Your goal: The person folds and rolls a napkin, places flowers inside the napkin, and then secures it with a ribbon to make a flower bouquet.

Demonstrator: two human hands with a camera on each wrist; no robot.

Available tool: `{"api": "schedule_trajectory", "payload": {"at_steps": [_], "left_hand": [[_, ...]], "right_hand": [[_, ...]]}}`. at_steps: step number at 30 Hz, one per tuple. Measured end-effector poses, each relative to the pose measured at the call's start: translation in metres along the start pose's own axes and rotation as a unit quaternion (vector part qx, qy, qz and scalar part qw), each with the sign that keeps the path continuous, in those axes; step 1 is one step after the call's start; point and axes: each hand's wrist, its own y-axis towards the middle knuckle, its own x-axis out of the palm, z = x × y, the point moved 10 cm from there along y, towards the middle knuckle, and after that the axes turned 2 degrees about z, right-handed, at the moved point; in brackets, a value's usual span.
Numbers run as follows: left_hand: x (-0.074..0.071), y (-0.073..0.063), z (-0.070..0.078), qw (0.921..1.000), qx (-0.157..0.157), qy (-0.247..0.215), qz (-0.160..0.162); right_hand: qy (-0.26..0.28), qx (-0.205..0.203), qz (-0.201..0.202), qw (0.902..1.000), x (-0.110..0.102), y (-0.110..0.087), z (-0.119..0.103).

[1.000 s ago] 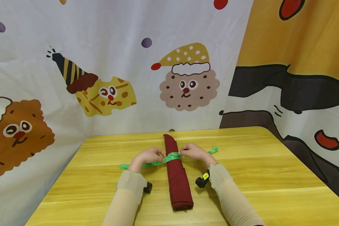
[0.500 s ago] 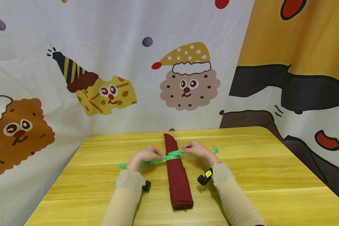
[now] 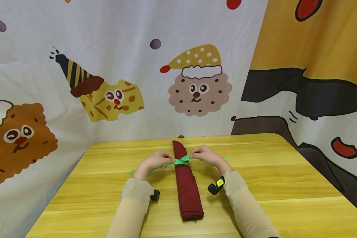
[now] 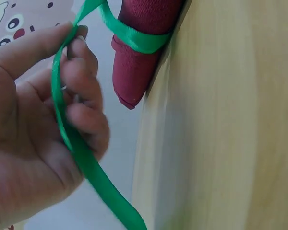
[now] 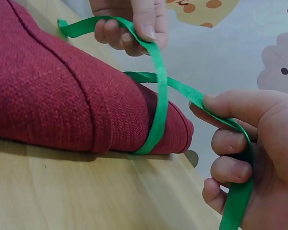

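A dark red rolled cloth lies lengthwise on the table, with a green ribbon looped around its upper part. The ribbon's two ends cross over the top of the roll. My left hand pinches one end between thumb and forefinger, left of the roll; in the left wrist view the tail runs down across the palm. On the other side, my right hand pinches the other end, its tail hanging past the curled fingers in the right wrist view. Both hands are raised above the table.
The wooden table extends to both sides of the roll. Behind it hangs a white curtain printed with cartoon food. A black wrist camera sits under the right cuff, another by the left.
Both hands have lifted slightly, drawing the ribbon ends up from the roll. The ends now cross visibly above the cloth, and the tails have shifted inward. The roll has stayed in place.
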Motion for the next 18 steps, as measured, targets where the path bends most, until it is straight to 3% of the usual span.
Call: {"api": "schedule_trajectory", "payload": {"at_steps": [6, 12, 18], "left_hand": [[0.003, 0.003, 0.004, 0.9992, 0.015, 0.038, 0.003], [0.007, 0.003, 0.011, 0.9991, 0.039, 0.016, -0.001], [0.009, 0.005, 0.010, 0.9992, 0.033, 0.019, 0.005]], "right_hand": [[-0.003, -0.006, 0.004, 1.0000, 0.001, 0.001, -0.006], [-0.008, -0.007, 0.002, 0.9999, 0.003, 0.001, -0.010], [-0.008, -0.005, -0.009, 0.9999, 0.007, 0.002, -0.010]]}}
